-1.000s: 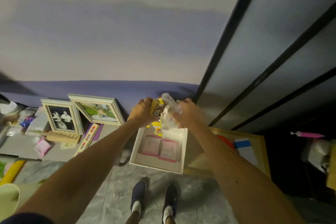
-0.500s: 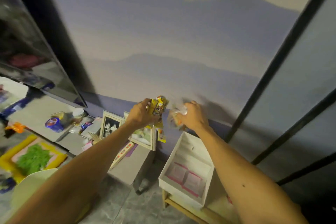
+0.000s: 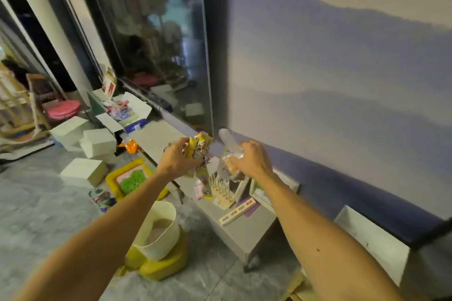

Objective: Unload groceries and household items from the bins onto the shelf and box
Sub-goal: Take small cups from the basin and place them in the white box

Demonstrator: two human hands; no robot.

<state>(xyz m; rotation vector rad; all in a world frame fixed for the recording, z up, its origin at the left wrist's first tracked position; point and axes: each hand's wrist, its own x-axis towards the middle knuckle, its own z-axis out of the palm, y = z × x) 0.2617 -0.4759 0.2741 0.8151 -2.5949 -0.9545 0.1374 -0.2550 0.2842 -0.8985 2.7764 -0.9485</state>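
- Over the low grey bench (image 3: pixel 241 230), the left grip (image 3: pixel 176 159) curls tight around yellow snack packets (image 3: pixel 200 145).
- The right grip (image 3: pixel 253 160) clutches a clear plastic bag (image 3: pixel 228 151) just beside them.

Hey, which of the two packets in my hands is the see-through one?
The clear bag gripped by your right hand, its top sticking up. The yellow packet in your left hand is opaque and printed.
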